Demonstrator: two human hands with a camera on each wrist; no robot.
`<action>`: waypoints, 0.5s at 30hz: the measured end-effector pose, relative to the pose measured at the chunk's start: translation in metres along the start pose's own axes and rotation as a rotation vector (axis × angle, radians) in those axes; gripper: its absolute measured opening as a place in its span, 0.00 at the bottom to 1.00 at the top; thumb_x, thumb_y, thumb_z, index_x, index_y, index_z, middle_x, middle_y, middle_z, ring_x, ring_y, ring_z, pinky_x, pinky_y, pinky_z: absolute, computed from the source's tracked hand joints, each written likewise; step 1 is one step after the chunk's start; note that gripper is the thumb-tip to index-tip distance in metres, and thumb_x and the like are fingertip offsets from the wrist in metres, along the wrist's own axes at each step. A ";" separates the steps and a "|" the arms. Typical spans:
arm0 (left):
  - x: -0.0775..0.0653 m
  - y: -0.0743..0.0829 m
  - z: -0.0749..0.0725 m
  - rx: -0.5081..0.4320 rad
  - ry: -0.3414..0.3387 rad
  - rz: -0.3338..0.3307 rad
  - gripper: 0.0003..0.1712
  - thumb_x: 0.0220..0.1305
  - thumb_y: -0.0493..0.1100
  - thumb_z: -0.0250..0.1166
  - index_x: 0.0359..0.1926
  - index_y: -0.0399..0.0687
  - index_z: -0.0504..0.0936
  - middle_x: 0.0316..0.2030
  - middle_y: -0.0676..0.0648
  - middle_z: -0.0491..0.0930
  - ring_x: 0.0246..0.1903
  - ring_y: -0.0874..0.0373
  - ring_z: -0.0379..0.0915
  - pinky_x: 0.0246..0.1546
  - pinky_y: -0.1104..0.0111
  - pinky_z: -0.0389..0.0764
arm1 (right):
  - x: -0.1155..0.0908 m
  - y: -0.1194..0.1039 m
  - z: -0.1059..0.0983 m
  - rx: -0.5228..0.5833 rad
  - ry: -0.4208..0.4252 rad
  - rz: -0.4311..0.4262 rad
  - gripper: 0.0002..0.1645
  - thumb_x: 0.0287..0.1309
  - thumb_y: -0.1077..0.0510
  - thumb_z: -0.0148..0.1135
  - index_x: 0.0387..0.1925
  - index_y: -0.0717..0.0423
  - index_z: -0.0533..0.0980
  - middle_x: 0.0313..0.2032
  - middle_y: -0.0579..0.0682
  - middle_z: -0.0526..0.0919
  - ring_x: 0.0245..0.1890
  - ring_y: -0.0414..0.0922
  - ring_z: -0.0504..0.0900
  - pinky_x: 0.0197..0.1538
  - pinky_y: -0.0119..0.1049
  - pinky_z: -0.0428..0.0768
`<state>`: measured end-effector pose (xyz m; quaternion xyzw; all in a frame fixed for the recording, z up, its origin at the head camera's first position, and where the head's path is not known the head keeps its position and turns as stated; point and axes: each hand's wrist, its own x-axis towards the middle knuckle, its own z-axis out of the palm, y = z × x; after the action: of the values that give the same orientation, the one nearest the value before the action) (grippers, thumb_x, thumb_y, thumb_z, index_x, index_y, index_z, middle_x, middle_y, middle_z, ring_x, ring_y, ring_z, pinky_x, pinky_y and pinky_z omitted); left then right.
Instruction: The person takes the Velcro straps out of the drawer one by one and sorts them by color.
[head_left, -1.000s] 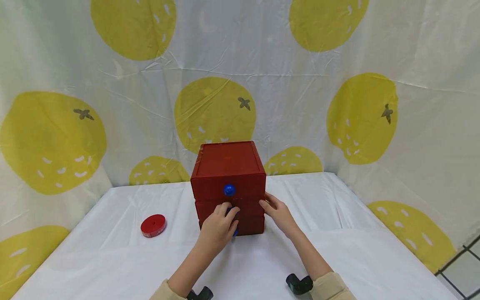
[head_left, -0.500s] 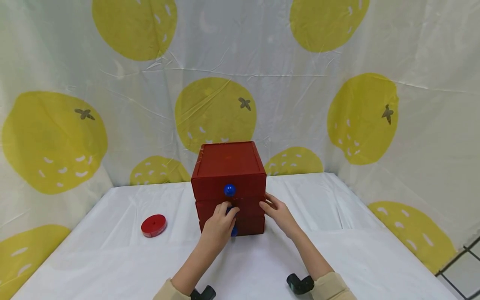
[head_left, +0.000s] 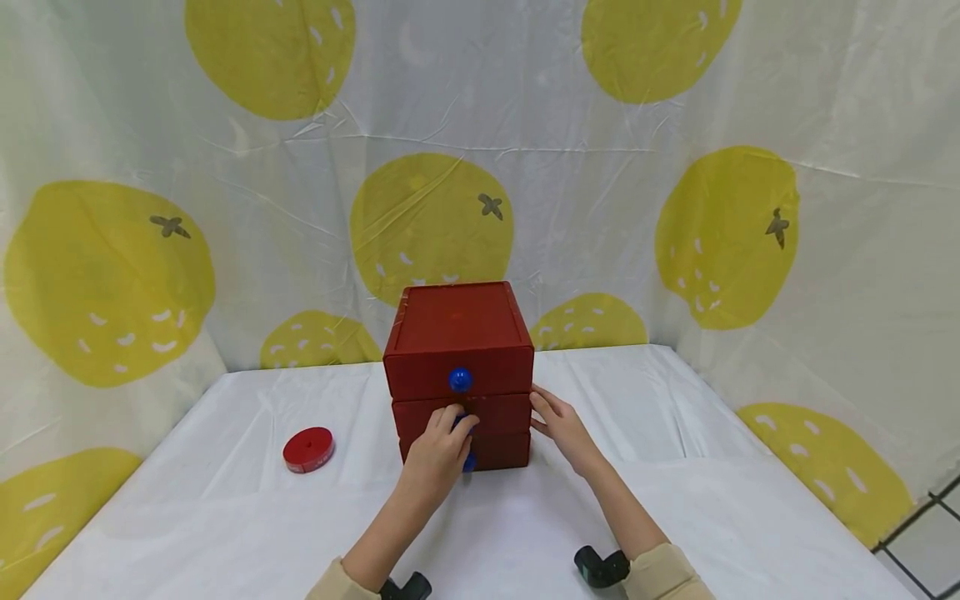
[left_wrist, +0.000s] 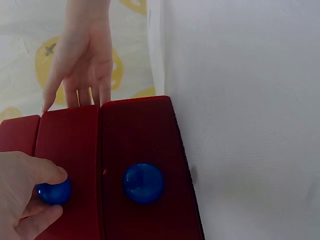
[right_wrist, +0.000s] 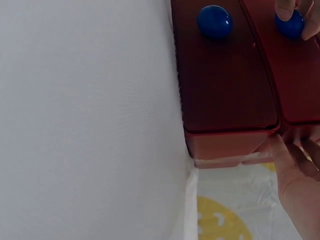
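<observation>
A red drawer unit [head_left: 459,321] with three stacked drawers stands on the white-covered table, one round blue knob on each front. My left hand [head_left: 435,457] pinches the middle drawer's blue knob [left_wrist: 53,192] between thumb and fingers. Beside the unit, my right hand [head_left: 564,432] rests its fairly straight fingers against the right side, around the middle drawer's height. The right wrist view shows that hand [right_wrist: 299,187] with its thumb at the seam between the lower two drawers. Above my left hand the top knob [head_left: 461,380] is uncovered; the bottom knob [left_wrist: 143,183] shows fully in the left wrist view.
A flat red roll [head_left: 308,450], like ribbon or tape, lies on the table to the left of the unit. Behind the table hangs a pale curtain [head_left: 585,200] with large yellow fruit prints. Black wrist mounts [head_left: 602,567] show near both sleeves.
My right thumb has slid from the unit's front edge back to its right side. My left hand keeps its pinch on the middle knob, and the red roll stays put.
</observation>
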<state>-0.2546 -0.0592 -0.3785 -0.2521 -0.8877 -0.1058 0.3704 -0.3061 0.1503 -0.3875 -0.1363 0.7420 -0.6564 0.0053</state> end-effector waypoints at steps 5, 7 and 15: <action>-0.001 0.001 -0.001 0.004 0.007 0.009 0.15 0.51 0.37 0.67 0.43 0.49 0.79 0.43 0.48 0.74 0.45 0.56 0.71 0.31 0.73 0.81 | 0.000 -0.001 0.000 0.008 0.003 0.013 0.34 0.65 0.44 0.43 0.65 0.60 0.57 0.65 0.59 0.61 0.66 0.53 0.60 0.59 0.41 0.71; -0.002 0.001 -0.002 0.005 0.012 0.013 0.15 0.51 0.37 0.67 0.43 0.49 0.80 0.43 0.47 0.74 0.45 0.56 0.71 0.31 0.73 0.81 | 0.000 -0.001 0.000 0.014 0.001 0.016 0.34 0.66 0.45 0.43 0.65 0.60 0.57 0.65 0.59 0.60 0.66 0.53 0.60 0.59 0.41 0.71; -0.006 0.004 -0.005 0.017 0.026 0.038 0.16 0.48 0.38 0.69 0.41 0.49 0.81 0.41 0.47 0.75 0.44 0.56 0.72 0.29 0.74 0.81 | 0.001 0.001 -0.001 0.031 -0.008 0.013 0.34 0.65 0.45 0.44 0.65 0.61 0.57 0.65 0.59 0.60 0.66 0.53 0.61 0.59 0.41 0.71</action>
<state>-0.2461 -0.0601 -0.3787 -0.2644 -0.8788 -0.0942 0.3859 -0.3074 0.1514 -0.3879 -0.1339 0.7325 -0.6673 0.0148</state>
